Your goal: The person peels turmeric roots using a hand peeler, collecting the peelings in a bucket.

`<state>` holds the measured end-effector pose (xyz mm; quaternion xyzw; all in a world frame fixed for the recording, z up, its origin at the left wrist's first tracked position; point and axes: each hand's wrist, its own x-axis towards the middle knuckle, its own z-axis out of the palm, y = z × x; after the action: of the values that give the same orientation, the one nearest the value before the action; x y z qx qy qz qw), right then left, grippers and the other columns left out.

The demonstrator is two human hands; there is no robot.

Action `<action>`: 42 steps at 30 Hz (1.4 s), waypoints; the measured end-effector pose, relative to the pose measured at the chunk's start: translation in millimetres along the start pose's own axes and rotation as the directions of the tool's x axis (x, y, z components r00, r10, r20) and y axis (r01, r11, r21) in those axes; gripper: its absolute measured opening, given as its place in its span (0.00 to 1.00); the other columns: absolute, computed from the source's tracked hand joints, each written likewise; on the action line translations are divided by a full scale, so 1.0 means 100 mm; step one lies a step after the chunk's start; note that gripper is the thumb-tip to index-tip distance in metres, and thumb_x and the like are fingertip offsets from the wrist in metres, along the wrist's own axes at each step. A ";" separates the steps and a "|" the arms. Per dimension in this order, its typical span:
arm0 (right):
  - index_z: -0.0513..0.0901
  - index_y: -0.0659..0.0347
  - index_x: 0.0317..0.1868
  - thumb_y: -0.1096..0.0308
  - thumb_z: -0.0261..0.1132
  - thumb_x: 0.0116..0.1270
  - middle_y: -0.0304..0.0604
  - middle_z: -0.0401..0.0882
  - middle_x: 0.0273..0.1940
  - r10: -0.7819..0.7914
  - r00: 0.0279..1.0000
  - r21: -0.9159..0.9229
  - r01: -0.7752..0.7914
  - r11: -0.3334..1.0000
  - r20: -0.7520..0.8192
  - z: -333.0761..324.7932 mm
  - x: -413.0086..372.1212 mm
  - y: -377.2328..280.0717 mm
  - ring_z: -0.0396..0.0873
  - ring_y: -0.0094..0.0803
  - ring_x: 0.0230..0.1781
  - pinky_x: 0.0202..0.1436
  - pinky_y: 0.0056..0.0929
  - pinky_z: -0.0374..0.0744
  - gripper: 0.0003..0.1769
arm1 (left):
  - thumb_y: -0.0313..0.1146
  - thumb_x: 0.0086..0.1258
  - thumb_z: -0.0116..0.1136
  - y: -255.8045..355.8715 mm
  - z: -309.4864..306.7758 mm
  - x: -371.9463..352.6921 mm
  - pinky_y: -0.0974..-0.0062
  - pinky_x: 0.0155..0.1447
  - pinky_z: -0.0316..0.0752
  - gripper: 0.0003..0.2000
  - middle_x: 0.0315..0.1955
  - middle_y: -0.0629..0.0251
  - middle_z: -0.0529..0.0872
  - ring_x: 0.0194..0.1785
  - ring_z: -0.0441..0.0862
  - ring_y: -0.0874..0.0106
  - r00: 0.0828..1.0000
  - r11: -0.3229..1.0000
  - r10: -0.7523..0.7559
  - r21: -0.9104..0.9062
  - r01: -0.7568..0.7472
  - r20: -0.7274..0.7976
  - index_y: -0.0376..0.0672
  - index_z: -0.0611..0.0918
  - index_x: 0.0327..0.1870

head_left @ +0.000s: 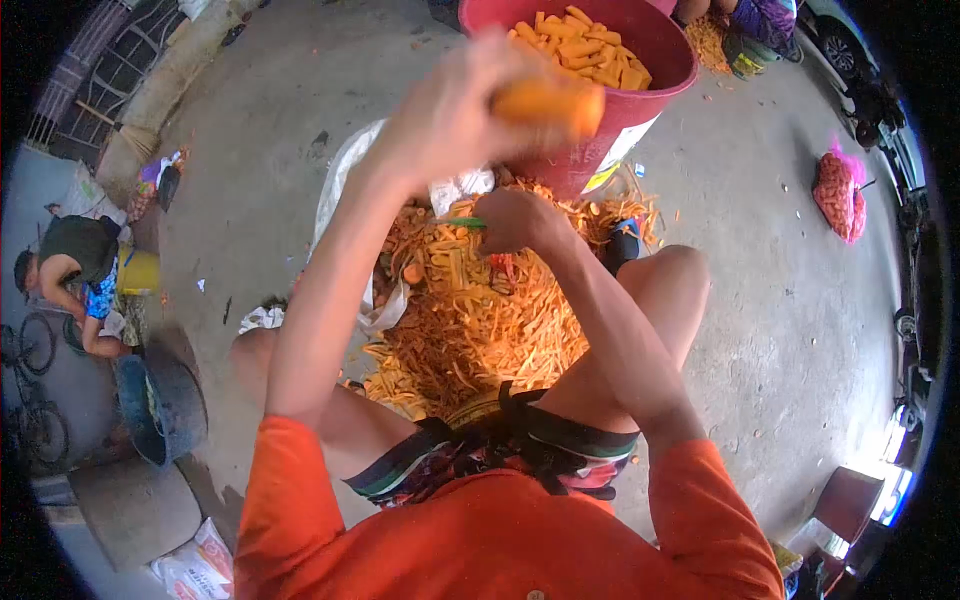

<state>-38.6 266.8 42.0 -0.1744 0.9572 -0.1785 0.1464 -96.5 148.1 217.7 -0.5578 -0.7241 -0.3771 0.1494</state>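
My left hand (455, 115), smeared by motion, is raised in front of the red bucket and closed on a thick peeled carrot (550, 105). Lower and to the right, my right hand (518, 222) is a fist around a slim green peeler (462, 221); only its green end shows at the left of the fist. Beneath both hands, a big heap of orange carrot peelings (480, 320) lies between my legs. The red bucket (675, 70) stands just beyond, filled high with peeled carrots (585, 45).
A white sack (345, 175) lies beside the heap. At the left, another person (80, 255) bends near a yellow bucket (138, 272), with a blue tub (165, 400) closer. A pink net bag (838, 195) sits at right. Another person (765, 18) is partly visible at the top right.
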 end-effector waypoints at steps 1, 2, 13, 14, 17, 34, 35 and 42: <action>0.88 0.60 0.46 0.50 0.77 0.52 0.56 0.87 0.45 -0.003 1.000 0.016 0.003 1.000 -0.021 -0.06 -0.04 -0.02 0.86 0.53 0.47 0.52 0.49 0.82 0.27 | 0.39 0.67 0.72 -0.12 0.08 0.23 0.67 0.52 0.78 0.11 0.41 0.67 0.89 0.44 0.84 0.68 0.973 0.998 0.068 0.010 -0.067 -0.220 0.46 0.87 0.45; 0.88 0.61 0.45 0.48 0.77 0.53 0.56 0.87 0.44 -0.009 0.999 0.036 0.010 0.999 -0.034 -0.12 -0.09 -0.03 0.86 0.53 0.46 0.51 0.49 0.82 0.27 | 0.45 0.72 0.67 -0.06 0.08 0.38 0.72 0.49 0.78 0.15 0.40 0.68 0.85 0.43 0.82 0.72 0.963 0.991 -0.112 -0.093 0.092 -0.245 0.45 0.84 0.49; 0.83 0.63 0.57 0.46 0.73 0.64 0.55 0.86 0.45 0.115 0.989 -0.044 -0.119 0.992 -0.095 -0.90 -0.63 -0.03 0.84 0.51 0.48 0.53 0.46 0.80 0.31 | 0.44 0.66 0.71 -2.09 0.54 -3.43 0.66 0.53 0.80 0.17 0.43 0.59 0.90 0.48 0.87 0.64 0.459 0.459 -0.884 -0.022 0.888 0.089 0.43 0.87 0.50; 0.83 0.63 0.57 0.46 0.73 0.64 0.55 0.86 0.45 0.104 0.991 -0.042 -0.108 0.993 -0.087 -0.87 -0.64 -0.03 0.84 0.51 0.48 0.53 0.46 0.80 0.31 | 0.45 0.63 0.73 -2.25 0.56 -3.93 0.62 0.51 0.82 0.18 0.39 0.55 0.91 0.46 0.89 0.59 0.493 0.490 -0.845 -0.072 0.869 0.208 0.43 0.87 0.48; 0.83 0.62 0.58 0.48 0.74 0.64 0.55 0.86 0.46 0.093 0.990 -0.017 -0.095 0.995 -0.102 -0.83 -0.62 0.02 0.84 0.52 0.48 0.54 0.46 0.79 0.30 | 0.37 0.64 0.69 -1.78 0.29 -4.31 0.57 0.54 0.81 0.19 0.43 0.45 0.89 0.50 0.88 0.49 0.324 0.225 -0.929 0.421 0.879 -0.181 0.35 0.83 0.51; 0.81 0.68 0.52 0.62 0.75 0.63 0.55 0.85 0.41 0.231 0.972 0.372 -0.199 0.907 -0.043 -0.79 -0.56 -0.14 0.85 0.48 0.42 0.49 0.41 0.81 0.23 | 0.60 0.69 0.60 -2.68 0.87 -3.69 0.55 0.58 0.80 0.27 0.45 0.55 0.91 0.55 0.87 0.55 0.192 -0.012 -0.925 0.530 0.848 -0.327 0.45 0.84 0.54; 0.81 0.68 0.52 0.62 0.75 0.63 0.55 0.85 0.41 0.235 0.971 0.368 -0.201 0.908 -0.049 -0.76 -0.54 -0.08 0.85 0.48 0.42 0.49 0.41 0.81 0.23 | 0.62 0.63 0.68 -2.79 0.92 -3.72 0.58 0.57 0.82 0.32 0.48 0.49 0.89 0.52 0.88 0.53 0.170 -0.038 -0.922 0.517 0.855 -0.348 0.42 0.84 0.56; 0.81 0.66 0.49 0.63 0.74 0.63 0.55 0.85 0.37 0.113 0.984 0.115 -0.098 0.989 -0.135 -0.65 -0.49 0.06 0.86 0.50 0.39 0.43 0.43 0.82 0.19 | 0.39 0.56 0.82 -2.59 0.96 -3.61 0.73 0.55 0.80 0.27 0.44 0.61 0.90 0.49 0.87 0.71 0.446 0.490 -0.815 -0.029 0.871 -0.370 0.38 0.85 0.55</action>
<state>-18.8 310.0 108.0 -0.1022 0.9620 -0.2340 0.0967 -195.0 -58.1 -174.8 -0.0350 -0.8966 -0.4282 0.1077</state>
